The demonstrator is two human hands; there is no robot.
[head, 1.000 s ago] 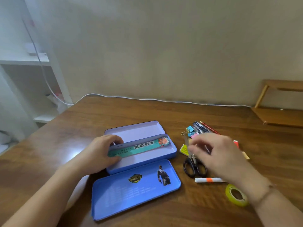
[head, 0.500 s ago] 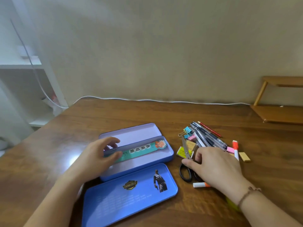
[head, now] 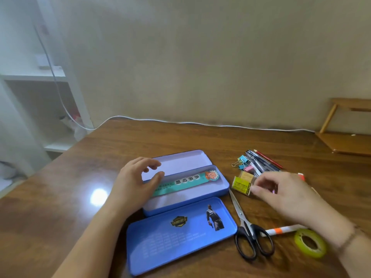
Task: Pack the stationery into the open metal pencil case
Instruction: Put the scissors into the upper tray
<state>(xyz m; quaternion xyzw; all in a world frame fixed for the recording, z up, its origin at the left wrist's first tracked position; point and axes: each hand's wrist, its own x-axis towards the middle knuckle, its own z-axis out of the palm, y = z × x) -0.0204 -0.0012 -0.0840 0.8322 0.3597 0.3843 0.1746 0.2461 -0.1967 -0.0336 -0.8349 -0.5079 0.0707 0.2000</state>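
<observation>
Right hand (head: pixel 285 194) off scissors (head: pixel 248 227) since 0.5 s ago, now raised over yellow box (head: pixel 242 185); fingers loosely curled, holding nothing visible, fingertip just beside box.

Scissors lie flat, untouched, beside case's right end.

Left hand (head: pixel 136 183) lifted slightly from teal ruler (head: pixel 186 182), fingers spread, thumb near ruler's left end.

Pencil case (head: pixel 200 195) open mid-table, holds 1 item: ruler.

Pens (head: pixel 263 162), clips (head: pixel 243 161), tape roll (head: pixel 310 245), marker (head: pixel 281 230) remain on table's right side. Judgement: box likely next pick.

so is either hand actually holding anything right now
Nothing is clearly held. The left hand hovers open at the pencil case; the right hand reaches its fingertips to the yellow box.
</observation>
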